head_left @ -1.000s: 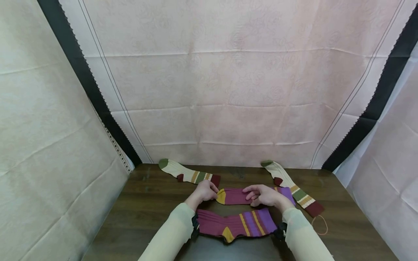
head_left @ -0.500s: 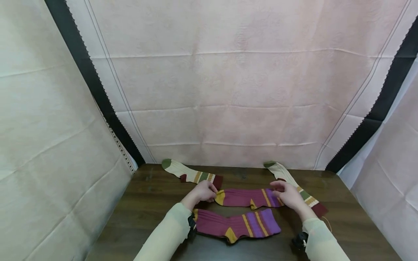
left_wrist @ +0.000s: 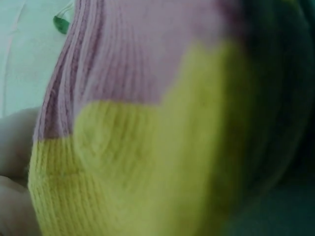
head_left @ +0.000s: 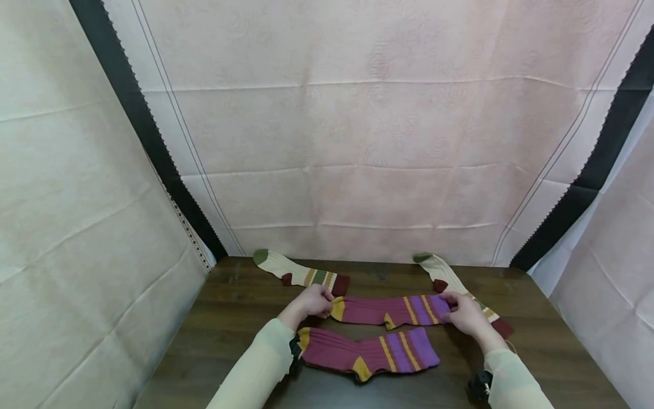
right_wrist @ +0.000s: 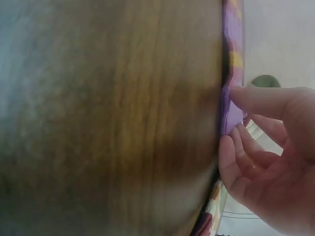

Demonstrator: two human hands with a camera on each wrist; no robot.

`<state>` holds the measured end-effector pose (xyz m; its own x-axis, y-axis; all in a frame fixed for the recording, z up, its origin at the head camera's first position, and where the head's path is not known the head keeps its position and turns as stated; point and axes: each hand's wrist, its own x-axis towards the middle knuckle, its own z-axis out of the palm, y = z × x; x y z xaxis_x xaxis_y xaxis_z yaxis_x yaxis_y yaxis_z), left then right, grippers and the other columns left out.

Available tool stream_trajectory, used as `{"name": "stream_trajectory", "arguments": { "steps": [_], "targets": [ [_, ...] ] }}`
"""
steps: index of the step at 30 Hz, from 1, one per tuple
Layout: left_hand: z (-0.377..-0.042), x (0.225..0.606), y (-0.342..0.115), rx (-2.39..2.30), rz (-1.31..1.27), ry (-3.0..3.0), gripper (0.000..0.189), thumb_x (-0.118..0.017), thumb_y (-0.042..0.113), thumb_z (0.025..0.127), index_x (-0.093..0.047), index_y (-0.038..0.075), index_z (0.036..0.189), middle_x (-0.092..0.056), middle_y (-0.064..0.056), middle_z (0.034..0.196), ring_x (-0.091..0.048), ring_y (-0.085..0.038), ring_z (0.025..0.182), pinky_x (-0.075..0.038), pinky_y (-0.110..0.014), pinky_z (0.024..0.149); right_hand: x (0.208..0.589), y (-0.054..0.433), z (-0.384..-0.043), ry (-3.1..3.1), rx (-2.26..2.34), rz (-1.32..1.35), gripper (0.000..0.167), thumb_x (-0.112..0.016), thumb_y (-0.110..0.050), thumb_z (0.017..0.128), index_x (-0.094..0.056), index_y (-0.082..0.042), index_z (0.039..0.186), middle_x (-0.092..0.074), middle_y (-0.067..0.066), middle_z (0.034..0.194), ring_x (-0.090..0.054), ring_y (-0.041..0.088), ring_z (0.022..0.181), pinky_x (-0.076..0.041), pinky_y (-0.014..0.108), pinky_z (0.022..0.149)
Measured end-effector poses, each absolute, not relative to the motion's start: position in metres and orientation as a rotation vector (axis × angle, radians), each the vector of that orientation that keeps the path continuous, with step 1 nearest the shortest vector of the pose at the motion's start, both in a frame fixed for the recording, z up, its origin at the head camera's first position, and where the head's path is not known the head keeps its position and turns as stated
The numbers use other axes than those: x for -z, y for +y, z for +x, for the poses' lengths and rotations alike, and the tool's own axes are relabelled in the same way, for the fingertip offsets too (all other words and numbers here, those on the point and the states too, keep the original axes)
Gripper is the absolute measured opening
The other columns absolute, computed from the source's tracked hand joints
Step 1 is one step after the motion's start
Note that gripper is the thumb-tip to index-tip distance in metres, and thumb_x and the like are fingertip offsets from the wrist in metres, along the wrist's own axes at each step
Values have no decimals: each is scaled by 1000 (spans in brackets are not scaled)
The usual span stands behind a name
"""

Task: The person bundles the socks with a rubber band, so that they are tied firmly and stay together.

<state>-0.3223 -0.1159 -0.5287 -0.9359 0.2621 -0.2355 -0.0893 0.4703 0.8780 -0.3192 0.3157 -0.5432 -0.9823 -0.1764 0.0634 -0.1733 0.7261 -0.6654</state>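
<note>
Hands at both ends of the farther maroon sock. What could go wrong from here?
Left wrist camera sits beside the nearer maroon sock: might nudge it askew.
Right hand, at the cuff of the farther maroon sock, overlaps the right cream sock in the head view: may drag it along.

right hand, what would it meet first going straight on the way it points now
The right hand would first meet the purple cuff of the farther maroon sock, which its thumb appears to touch, though depth is hard to judge.
</note>
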Motion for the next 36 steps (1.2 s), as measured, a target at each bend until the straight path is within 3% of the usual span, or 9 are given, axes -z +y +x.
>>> {"name": "stream_trajectory", "arguments": {
  "steps": [9,15,24,36],
  "targets": [
    [-323,530,-119,-1352,129,2404,26,-83,0,90,-70,-5,112,-67,-10,105,-73,-20,81,-64,-36,78,544,314,-321,2894,1091,-100,65,-87,-6,85,-56,15,138,-68,28,112,-64,45,107,-51,56,93],
    [-324,531,-120,-1317,104,2447,22,-84,-1,88,-73,-4,107,-67,-9,106,-73,-19,79,-64,-35,77,543,310,-324,2859,1064,-43,61,-86,-8,86,-56,17,133,-68,26,107,-64,42,102,-51,55,91],
    [-323,527,-113,-1281,106,2473,6,-81,1,90,-75,1,92,-71,-3,87,-71,-14,72,-62,-30,72,544,316,-324,2858,1072,-2,44,-84,-9,86,-62,13,118,-67,19,99,-63,34,94,-49,40,81],
    [-324,532,-125,-1482,148,2303,11,-73,5,99,-68,-3,106,-68,-11,99,-71,-20,82,-64,-35,77,550,323,-318,2853,1164,-55,33,-79,-13,94,-67,10,114,-73,15,101,-66,30,98,-50,39,84]
  ]
}}
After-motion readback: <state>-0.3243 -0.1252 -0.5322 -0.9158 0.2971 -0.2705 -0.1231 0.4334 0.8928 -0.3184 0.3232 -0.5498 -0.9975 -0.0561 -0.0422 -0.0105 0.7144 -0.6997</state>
